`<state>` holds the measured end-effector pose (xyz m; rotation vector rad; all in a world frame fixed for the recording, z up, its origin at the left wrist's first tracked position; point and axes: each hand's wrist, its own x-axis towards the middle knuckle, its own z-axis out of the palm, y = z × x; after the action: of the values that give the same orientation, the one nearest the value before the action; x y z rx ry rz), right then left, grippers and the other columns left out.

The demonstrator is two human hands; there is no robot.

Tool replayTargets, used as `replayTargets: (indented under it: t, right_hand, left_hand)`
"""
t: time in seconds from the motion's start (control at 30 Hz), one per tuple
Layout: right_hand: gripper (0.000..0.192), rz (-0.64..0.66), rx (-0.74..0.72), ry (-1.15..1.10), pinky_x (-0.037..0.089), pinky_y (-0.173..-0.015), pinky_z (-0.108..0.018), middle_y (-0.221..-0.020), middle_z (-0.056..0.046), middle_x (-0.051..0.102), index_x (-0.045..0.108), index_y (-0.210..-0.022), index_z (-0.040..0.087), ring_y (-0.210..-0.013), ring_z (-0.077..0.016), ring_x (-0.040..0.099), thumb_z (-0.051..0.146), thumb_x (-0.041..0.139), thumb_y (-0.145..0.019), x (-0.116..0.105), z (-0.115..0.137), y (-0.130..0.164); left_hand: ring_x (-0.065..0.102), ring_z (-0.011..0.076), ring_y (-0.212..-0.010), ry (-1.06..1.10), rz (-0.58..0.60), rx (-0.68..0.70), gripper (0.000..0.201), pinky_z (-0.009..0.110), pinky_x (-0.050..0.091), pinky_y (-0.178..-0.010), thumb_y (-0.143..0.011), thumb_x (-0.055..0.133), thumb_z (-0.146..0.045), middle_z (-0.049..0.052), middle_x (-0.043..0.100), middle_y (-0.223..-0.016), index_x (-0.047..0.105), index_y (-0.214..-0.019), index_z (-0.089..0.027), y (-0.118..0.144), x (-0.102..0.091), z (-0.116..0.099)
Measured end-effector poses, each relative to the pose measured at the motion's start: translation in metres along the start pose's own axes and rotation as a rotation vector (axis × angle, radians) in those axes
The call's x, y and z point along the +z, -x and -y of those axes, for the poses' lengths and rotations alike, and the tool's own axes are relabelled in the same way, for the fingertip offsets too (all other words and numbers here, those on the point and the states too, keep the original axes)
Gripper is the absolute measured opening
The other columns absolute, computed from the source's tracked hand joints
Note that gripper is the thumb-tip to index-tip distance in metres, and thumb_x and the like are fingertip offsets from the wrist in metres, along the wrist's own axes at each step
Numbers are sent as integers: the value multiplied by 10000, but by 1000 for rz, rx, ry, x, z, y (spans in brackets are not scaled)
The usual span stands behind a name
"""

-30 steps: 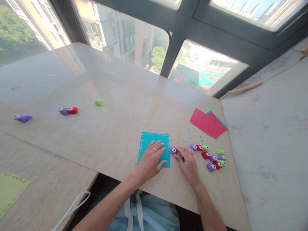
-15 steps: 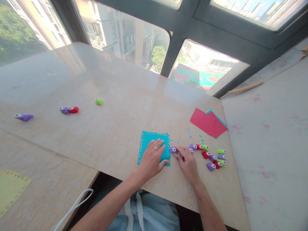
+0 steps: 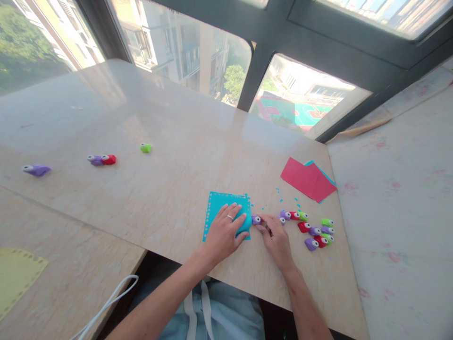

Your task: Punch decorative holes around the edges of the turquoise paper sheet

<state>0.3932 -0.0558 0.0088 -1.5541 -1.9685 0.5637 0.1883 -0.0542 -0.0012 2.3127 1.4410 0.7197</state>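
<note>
Under my left hand (image 3: 226, 226) lies a blue sheet of paper (image 3: 216, 208), its top, left and right edges lined with small punched holes. That hand is flat on the sheet with its fingers stretched out and a ring on one of them. At the sheet's right edge sits a small purple craft punch (image 3: 256, 220). My right hand (image 3: 276, 238) is closed on the punch with thumb and fingers at its right end. Just right of this hand stands a group of purple, red and green craft punches (image 3: 314, 231).
Red paper pieces (image 3: 302, 178) over blue ones lie at the back right, near tiny blue paper bits (image 3: 279, 193). Farther left are a green punch (image 3: 146, 148), a purple-and-red pair (image 3: 102, 160) and a purple one (image 3: 36, 170). Punched yellow paper (image 3: 19, 276) and a white cable (image 3: 113, 300) are front left.
The view has shifted slightly. Both hands keep nearly the same places, the left flat on the blue paper and the right on the purple punch at its edge.
</note>
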Motion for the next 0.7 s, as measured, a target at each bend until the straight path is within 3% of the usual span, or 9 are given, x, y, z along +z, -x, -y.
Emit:
replayTargets:
  t: [0.7]
  right_hand:
    - [260, 91, 47, -38, 486, -895, -353, -1086, -75, 641, 635, -1166, 223, -1016, -212, 609, 322, 492, -973, -7, 3, -6]
  left_hand:
    - [390, 284, -1414, 20, 28, 10, 510, 529, 347, -1190, -847, 628, -491, 119, 464, -1477, 582, -1280, -226, 0, -3, -1]
